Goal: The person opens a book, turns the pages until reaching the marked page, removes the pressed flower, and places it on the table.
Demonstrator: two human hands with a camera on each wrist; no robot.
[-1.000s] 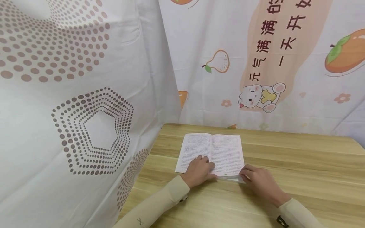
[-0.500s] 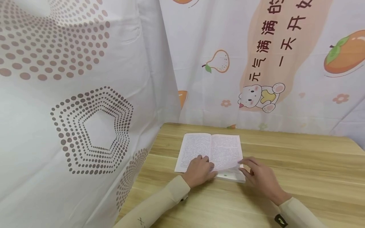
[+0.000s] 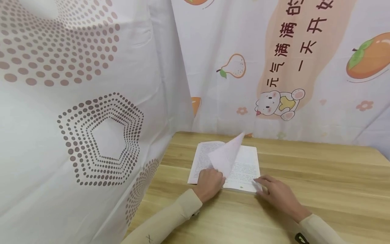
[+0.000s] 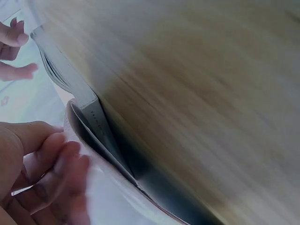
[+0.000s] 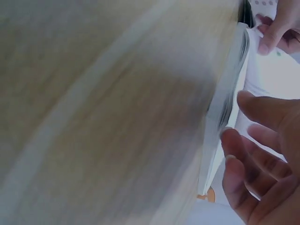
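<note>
Book (image 3: 242,171): It lies spread out flat on the counter (image 3: 320,176), near the back and between the two hands. Lying flat like that likely lets the print face up for the person.
Raised page (image 3: 226,159): One page stands up and bends over to the left. More print shows on the page under it.
Left hand (image 3: 209,184): Its fingers are curled, right by the bottom of the raised page. I can't tell if they pinch it. Being there probably helps keep the book from sliding.
Right hand (image 3: 278,196): It holds nothing that I can see. Its thumb and fingers are apart, close by the book's right side. I can't tell if they touch it. Maybe it is there to steady that side.
Inside the book: The left wrist camera shows lots of thin pages stacked together.
Back cloth (image 3: 213,34): It hangs behind the counter, with fruit and a little bear (image 3: 271,104) on it.
</note>
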